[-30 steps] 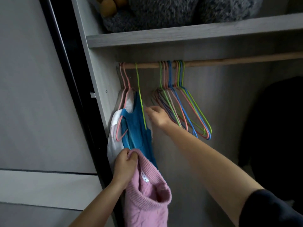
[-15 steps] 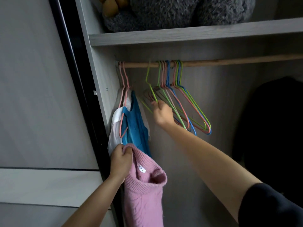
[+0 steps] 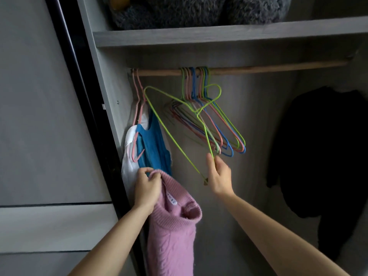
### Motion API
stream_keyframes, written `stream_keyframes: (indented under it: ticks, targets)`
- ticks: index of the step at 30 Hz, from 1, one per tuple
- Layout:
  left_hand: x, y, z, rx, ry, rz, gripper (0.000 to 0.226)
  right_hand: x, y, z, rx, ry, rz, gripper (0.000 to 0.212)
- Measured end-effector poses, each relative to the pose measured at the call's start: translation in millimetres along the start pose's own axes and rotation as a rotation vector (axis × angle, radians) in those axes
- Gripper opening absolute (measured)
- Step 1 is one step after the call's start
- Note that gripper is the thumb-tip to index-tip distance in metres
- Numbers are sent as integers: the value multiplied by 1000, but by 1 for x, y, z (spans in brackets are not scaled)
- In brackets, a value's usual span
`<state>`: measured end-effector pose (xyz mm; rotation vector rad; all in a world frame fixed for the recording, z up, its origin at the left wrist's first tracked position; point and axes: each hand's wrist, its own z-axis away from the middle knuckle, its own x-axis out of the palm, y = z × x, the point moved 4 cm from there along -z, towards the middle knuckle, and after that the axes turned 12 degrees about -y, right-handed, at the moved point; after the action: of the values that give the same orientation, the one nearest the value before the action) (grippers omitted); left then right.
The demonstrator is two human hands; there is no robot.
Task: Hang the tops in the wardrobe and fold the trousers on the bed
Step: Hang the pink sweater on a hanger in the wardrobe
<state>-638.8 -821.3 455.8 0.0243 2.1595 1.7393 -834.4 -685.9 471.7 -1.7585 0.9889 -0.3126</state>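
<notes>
My left hand point(image 3: 146, 187) grips the ribbed collar of a pink knitted top point(image 3: 171, 234), which hangs down in front of the wardrobe's left side. My right hand point(image 3: 218, 175) pinches the lower corner of a green wire hanger point(image 3: 169, 132), held off the wooden rail point(image 3: 258, 69) and tilted, its hook up to the right. A blue top point(image 3: 152, 144) and a white top point(image 3: 127, 162) hang on pink hangers at the rail's left end.
Several empty coloured hangers point(image 3: 223, 130) hang bunched mid-rail. A dark garment point(image 3: 322, 152) hangs at the right. A shelf point(image 3: 219, 33) above holds a grey fluffy item point(image 3: 179, 10). The wardrobe's side panel point(image 3: 105, 92) and a black door frame point(image 3: 77, 82) stand left.
My right hand has lifted the green hanger off the rail and drawn it down and toward me. My left hand keeps hold of the pink top.
</notes>
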Motion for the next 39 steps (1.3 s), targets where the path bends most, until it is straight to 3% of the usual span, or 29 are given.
stream_keyframes:
  ticks: [6,8,11,15,20,23,28,31,35,39]
  targets:
    - [34,6,-9,-162,-226,526,31,-30,57,62,131,-77,-37,68]
    - [47,10,-4,-83,-278,406,42,-44,67,78,172,-101,29,69]
    - [70,14,13,120,-371,212,33,-71,76,100,252,-109,146,72]
    - [104,7,46,331,-578,-27,41,-100,68,126,337,-146,269,74]
    - [144,-11,91,413,-832,-65,40,-120,51,159,456,-7,-180,57]
    - [166,-15,113,292,-938,-32,42,-142,50,180,503,136,-208,47]
    - [189,-15,135,-66,-1025,73,49,-185,58,224,589,232,-73,60]
    - [201,-11,148,-156,-1082,113,35,-214,61,250,551,225,184,52]
    - [217,3,174,-313,-1276,293,9,-245,53,273,439,244,167,42]
    - [239,22,194,-250,-1343,147,35,-276,29,288,379,240,20,34]
